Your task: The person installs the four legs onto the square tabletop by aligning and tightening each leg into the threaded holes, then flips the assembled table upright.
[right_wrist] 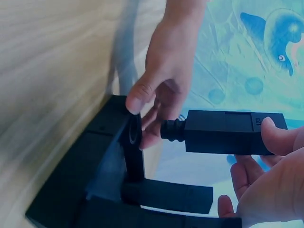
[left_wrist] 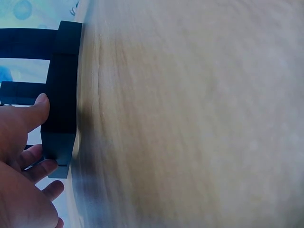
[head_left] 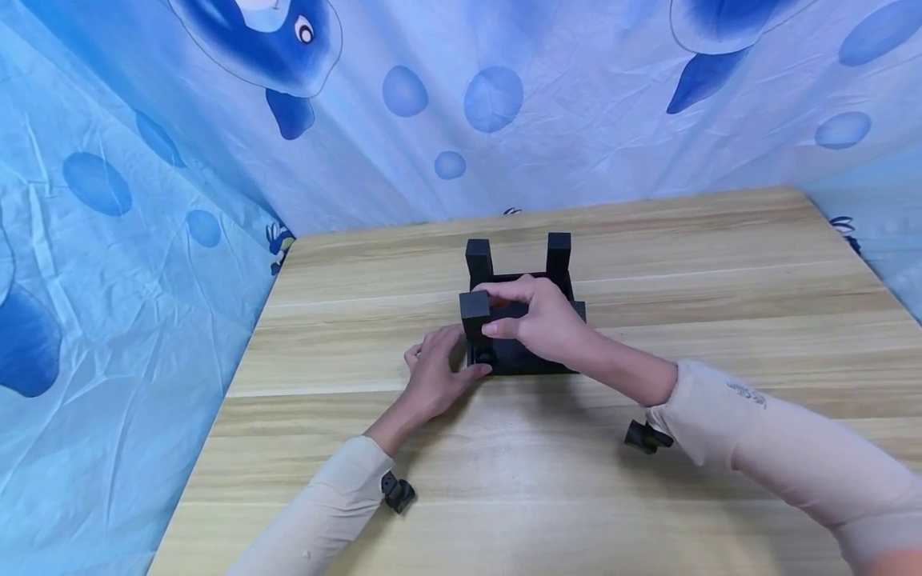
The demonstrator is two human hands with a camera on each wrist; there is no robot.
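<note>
A black upturned stool-like frame (head_left: pixel 526 364) lies on the table, with block-shaped legs (head_left: pixel 558 258) standing up from its corners. My right hand (head_left: pixel 543 320) pinches a loose black leg (right_wrist: pixel 218 133) between thumb and fingers. The leg's threaded end (right_wrist: pixel 173 129) points at a round socket (right_wrist: pixel 135 130) in the frame's near left corner, with a small gap between them. My left hand (head_left: pixel 435 372) grips that same corner, thumb on the near side and fingers round the outer side. In the left wrist view, the left thumb (left_wrist: pixel 40 109) presses against the frame's edge.
Under the frame is a wood-grain table (head_left: pixel 346 320). Blue curtains (head_left: pixel 403 160) with whale prints hang behind it and to the left. A black wrist camera mount (head_left: pixel 398 492) sits by the left sleeve, another mount (head_left: pixel 647 438) by the right.
</note>
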